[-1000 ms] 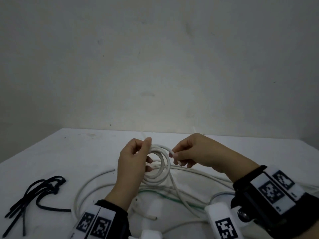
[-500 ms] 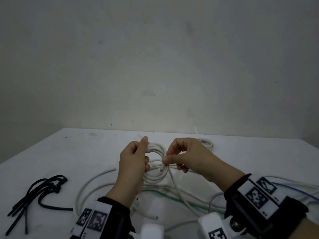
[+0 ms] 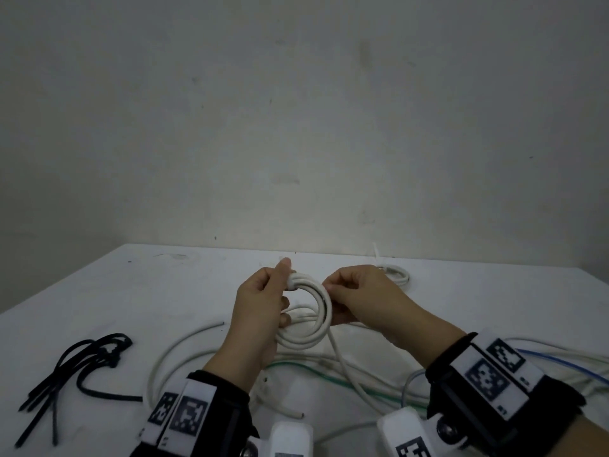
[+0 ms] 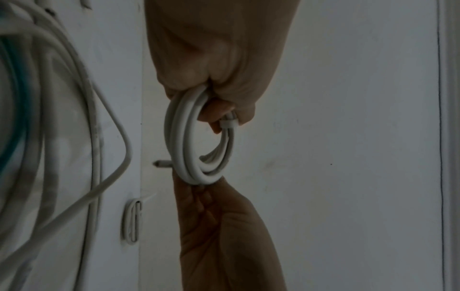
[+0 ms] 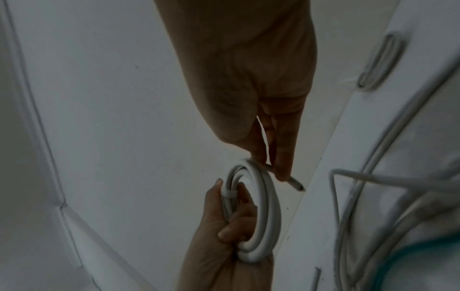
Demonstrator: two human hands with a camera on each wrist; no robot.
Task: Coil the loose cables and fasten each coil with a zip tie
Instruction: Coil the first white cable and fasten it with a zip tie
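Though both palms are turned away from the head camera, the wrist views show the grips: the left hand (image 3: 260, 311) has its fingers curled through the white cable coil (image 3: 308, 319) and its thumb pressed on the top, holding it clear above the table (image 3: 138, 291), while the right hand (image 3: 361, 296) pinches the coil's opposite side between thumb and fingertips. A short cable end (image 5: 295, 184) juts out past the right fingers. A white band (image 4: 227, 124) wraps the turns beside the left fingers; whether it is a zip tie is hard to tell. The coil stands roughly upright, its opening facing the person, with one strand trailing down toward the loose cables (image 3: 329, 367) on the table, white ones with a green and a blue one among them, partly cut off by the wrists. Black ties (image 3: 75, 367) lie well to the left, and a second small white coil (image 3: 393, 272) rests near the far edge, half hidden behind the right hand.
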